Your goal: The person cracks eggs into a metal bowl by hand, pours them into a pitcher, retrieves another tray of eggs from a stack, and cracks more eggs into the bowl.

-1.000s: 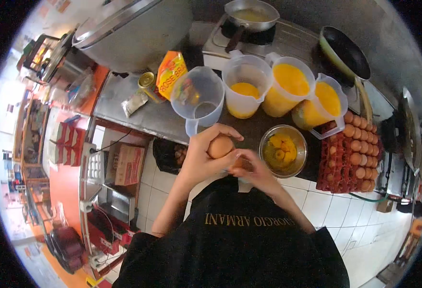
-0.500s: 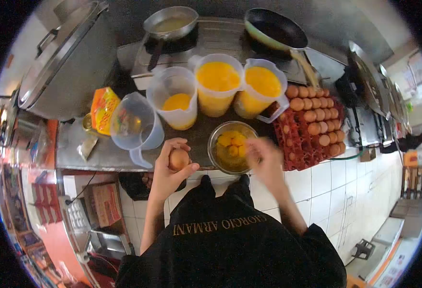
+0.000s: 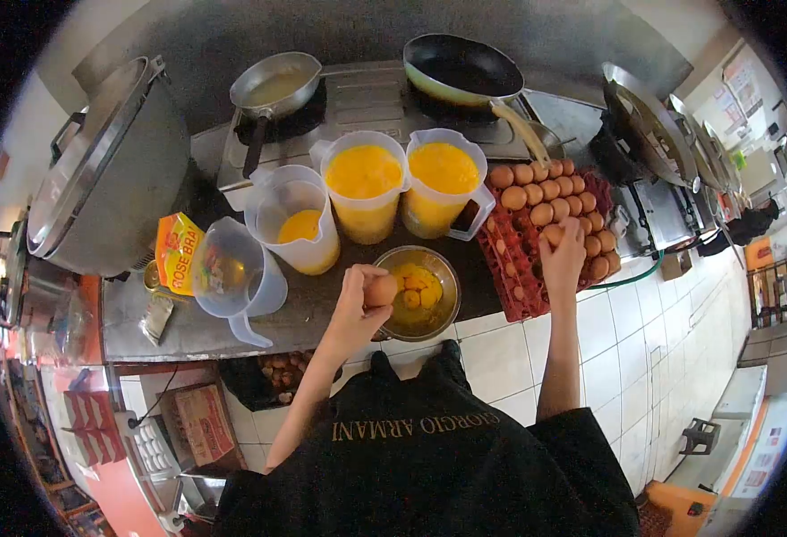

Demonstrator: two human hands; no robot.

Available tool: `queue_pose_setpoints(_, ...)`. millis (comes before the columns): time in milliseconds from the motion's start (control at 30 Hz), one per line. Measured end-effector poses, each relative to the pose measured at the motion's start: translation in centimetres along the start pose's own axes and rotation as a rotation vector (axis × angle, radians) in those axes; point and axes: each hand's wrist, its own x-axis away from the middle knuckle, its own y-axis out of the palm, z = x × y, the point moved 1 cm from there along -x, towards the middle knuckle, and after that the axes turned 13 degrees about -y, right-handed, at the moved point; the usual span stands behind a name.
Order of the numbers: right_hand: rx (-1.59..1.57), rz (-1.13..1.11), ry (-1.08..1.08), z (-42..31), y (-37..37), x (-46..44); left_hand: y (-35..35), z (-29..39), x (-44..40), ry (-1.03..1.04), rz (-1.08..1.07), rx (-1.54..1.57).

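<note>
Holding one brown egg in the left hand, thumb and fingers wrapped about the shell, at the left edge of the metal bowl; it overlaps the rim in this view, and contact cannot be confirmed. Right hand is at the red egg tray, fingertips bent down onto a second egg in the filled part; whether they have closed on it cannot be told. Handling estimate: each egg should be light and stiff, yet brittle — thin shell, likely to crack under a point load or a knock against a hard rim. Surface looks dry and matt, so slipping seems a minor risk unless the fingers are wet with egg. Best hold judged to be around the widest girth, soft finger pads spread on opposite sides, pressure even; for the tray egg, take the exposed upper part, clear of its close neighbours. Bowl contents, the loose yolks, would be soft and slippery by comparison. Change against the frame half a second earlier: right hand was blurred at the bowl's right side, now at the tray; left hand, egg still gripped, was apart from the bowl — now right beside it.
</note>
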Motion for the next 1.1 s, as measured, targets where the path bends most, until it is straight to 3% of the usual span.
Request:
queue_pose_setpoints(33, -0.001, 0.009, -0.005, -0.8, -0.9, -0.3, 0.1, 0.5, -0.2, 0.047, 0.040, -0.145)
queue_pose_setpoints(100, -1.048, 0.067, 0.585, -2.7, -2.5, 0.1, 0.5, 0.6, -0.7, 0.046, 0.025, -0.080)
queue_pose_setpoints(133, -1.052, 0.060, 0.581, -3.5, -2.8, 0.6, 0.8, 0.6, -0.7, 0.038, -0.001, -0.017)
queue_pose_setpoints(200, -1.898, -0.006, 0.824, -5.6, -2.8, 1.9, 1.4, 1.1, -0.9, 0.025, -0.009, 0.018)
queue_pose_setpoints(233, -1.907, -0.018, 0.825, -6.8, -2.8, 2.6, 1.6, 1.4, -0.9, 0.016, -0.022, 0.054)
queue_pose_setpoints(300, -1.462, -0.470, 0.407, -9.7, -2.7, 3.7, 2.1, 2.1, -0.9, 0.023, 0.003, 0.060)
queue_pose_setpoints(333, -1.470, -0.476, 0.399, -12.0, -3.0, 4.1, 2.2, 2.3, -0.9, 0.035, 0.014, 0.070)
queue_pose_setpoints(400, -1.331, -0.109, 0.202, -15.9, -4.1, 4.6, 2.3, 2.3, -1.0, 0.033, 0.027, 0.040)
queue_pose_setpoints(433, -0.938, -0.048, -0.154, -15.7, -4.0, 4.5, 2.3, 2.4, -1.0, 0.034, 0.009, 0.071)
queue_pose_setpoints(467, -0.942, -0.049, -0.155, -16.0, -4.1, 4.5, 2.4, 2.6, -1.0, 0.035, -0.009, 0.103)
queue_pose_setpoints(533, -0.692, 0.250, -0.372, -16.9, -4.6, 4.7, 2.4, 3.4, -0.8, 0.037, -0.007, 0.099)
queue_pose_setpoints(600, -0.686, 0.256, -0.379, -17.2, -3.4, 5.1, 2.3, 3.7, -0.7, 0.043, -0.006, 0.096)
queue_pose_setpoints(667, -0.642, -0.048, -0.408, -17.6, -1.9, 5.5, 2.4, 3.6, -0.4, 0.032, 0.040, -0.026)
queue_pose_setpoints(733, -0.661, -0.036, -0.366, -17.6, -1.6, 5.7, 2.3, 2.8, -0.6, 0.055, 0.038, 0.019)
queue_pose_setpoints(833, -1.227, 0.127, 0.038, -18.3, -2.0, 5.4, 2.0, 1.6, -0.9, 0.121, 0.079, 0.033)
queue_pose_setpoints(867, -1.228, 0.126, 0.039, -18.0, -1.9, 5.3, 1.8, 1.5, -1.0, 0.177, 0.119, 0.005)
queue_pose_setpoints(933, -1.478, -0.208, 0.343, -16.7, -1.4, 5.1, 1.1, 2.2, -1.2, 0.239, 0.118, -0.042)
queue_pose_setpoints(1100, -1.569, -0.390, 0.466, -16.0, 0.5, 5.8, 0.5, 3.6, -1.5, 0.314, 0.054, -0.119)
